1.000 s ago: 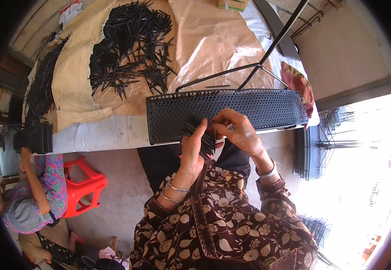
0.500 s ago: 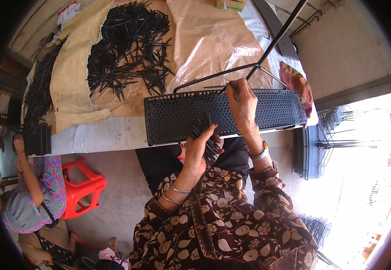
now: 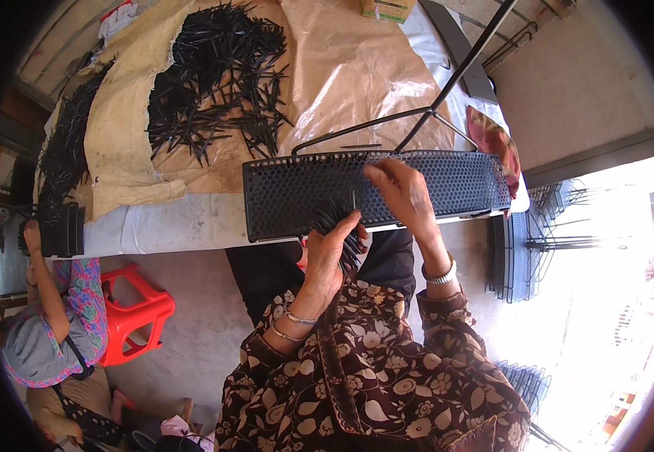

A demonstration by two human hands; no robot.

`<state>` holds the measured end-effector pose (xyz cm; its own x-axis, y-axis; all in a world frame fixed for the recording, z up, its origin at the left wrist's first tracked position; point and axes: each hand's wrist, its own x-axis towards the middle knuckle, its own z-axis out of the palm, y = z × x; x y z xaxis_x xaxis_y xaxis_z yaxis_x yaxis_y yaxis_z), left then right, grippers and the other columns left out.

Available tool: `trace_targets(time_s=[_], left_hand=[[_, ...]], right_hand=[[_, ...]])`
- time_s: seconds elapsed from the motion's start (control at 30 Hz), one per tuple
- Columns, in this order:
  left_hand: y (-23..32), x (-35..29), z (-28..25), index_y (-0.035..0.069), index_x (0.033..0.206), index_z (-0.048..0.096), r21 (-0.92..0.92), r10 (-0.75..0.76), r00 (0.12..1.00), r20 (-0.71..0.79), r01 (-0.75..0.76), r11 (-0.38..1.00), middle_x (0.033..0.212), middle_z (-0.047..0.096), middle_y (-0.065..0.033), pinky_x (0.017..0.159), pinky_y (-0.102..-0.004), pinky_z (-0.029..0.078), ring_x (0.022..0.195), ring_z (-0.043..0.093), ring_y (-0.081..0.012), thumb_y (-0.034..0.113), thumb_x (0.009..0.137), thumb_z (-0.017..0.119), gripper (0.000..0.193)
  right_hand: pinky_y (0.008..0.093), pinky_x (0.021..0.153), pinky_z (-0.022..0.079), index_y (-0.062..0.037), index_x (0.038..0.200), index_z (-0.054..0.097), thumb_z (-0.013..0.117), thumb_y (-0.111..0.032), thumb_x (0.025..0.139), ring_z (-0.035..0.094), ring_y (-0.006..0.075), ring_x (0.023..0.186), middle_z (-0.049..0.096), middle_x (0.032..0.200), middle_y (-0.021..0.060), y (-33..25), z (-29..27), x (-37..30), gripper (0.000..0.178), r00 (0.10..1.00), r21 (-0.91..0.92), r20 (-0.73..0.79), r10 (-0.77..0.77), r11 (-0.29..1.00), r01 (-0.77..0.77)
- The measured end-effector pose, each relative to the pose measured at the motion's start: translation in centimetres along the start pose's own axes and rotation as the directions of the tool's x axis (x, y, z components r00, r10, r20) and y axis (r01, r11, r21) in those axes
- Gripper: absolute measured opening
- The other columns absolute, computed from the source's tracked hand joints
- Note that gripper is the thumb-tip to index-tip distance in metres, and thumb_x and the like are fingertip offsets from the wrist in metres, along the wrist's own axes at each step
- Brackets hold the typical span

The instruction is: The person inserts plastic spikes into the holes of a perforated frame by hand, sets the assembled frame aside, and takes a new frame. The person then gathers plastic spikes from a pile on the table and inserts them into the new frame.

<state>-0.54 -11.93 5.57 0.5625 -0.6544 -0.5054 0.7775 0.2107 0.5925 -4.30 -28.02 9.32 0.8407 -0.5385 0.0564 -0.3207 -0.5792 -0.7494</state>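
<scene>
My left hand [image 3: 329,252] is closed around a bundle of thin black pointed strips [image 3: 331,216], held upright against the near side of a black perforated metal panel [image 3: 462,181]. One strip rises above the others. Over the middle of the panel, my right hand [image 3: 406,197] has loosely bent fingers, and no strip shows at its fingertips. Many black strips line the panel's upper edge on the left half. The panel lies across the front edge of the table, with a bent black metal rod frame [image 3: 459,75] joined behind it.
A heap of black strips [image 3: 218,83] lies on brown sheeting [image 3: 342,60]. A carton [image 3: 389,7] and a patterned cloth [image 3: 490,135] are on the table. Left, a person [image 3: 52,339] works near a red stool [image 3: 135,313]. More perforated panels with rods [image 3: 521,245] stand at right.
My right hand has drawn back from the panel's upper edge, down toward me. My left hand with the bundle has hardly moved. One strip now stands higher out of the bundle.
</scene>
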Motion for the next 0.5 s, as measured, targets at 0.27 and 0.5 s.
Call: trace_targets(time_s=[0.27, 0.5], left_hand=[[0.0, -0.1, 1.0, 0.002, 0.082, 0.067, -0.015, -0.005, 0.999, 0.048, 0.005, 1.0, 0.07, 0.065, -0.0059, 0.051, -0.0252, 0.048, 0.058, 0.06, -0.0122, 0.017, 0.086, 0.07, 0.016], [0.2, 0.3, 0.8, 0.002, 0.088, 0.065, -0.036, -0.059, 0.996, -0.059, 0.057, 0.998, 0.08, 0.068, -0.0111, 0.061, -0.0345, 0.057, 0.067, 0.066, -0.0183, 0.019, 0.089, 0.067, 0.017]], right_hand=[[0.0231, 0.063, 0.047, 0.0037, 0.098, 0.066, 0.061, -0.008, 0.089, 0.057, 0.0086, 0.068, 0.064, 0.08, 0.0031, -0.3, -1.5, -0.9, 0.016, 0.946, 0.373, 0.306, 0.103, 0.902, -0.219], [0.0286, 0.055, 0.048, -0.0009, 0.092, 0.059, 0.06, -0.004, 0.089, 0.064, 0.0194, 0.063, 0.063, 0.075, 0.0122, -0.4, -1.3, -0.5, 0.004, 0.941, -0.002, -0.33, -0.079, 0.997, 0.083]])
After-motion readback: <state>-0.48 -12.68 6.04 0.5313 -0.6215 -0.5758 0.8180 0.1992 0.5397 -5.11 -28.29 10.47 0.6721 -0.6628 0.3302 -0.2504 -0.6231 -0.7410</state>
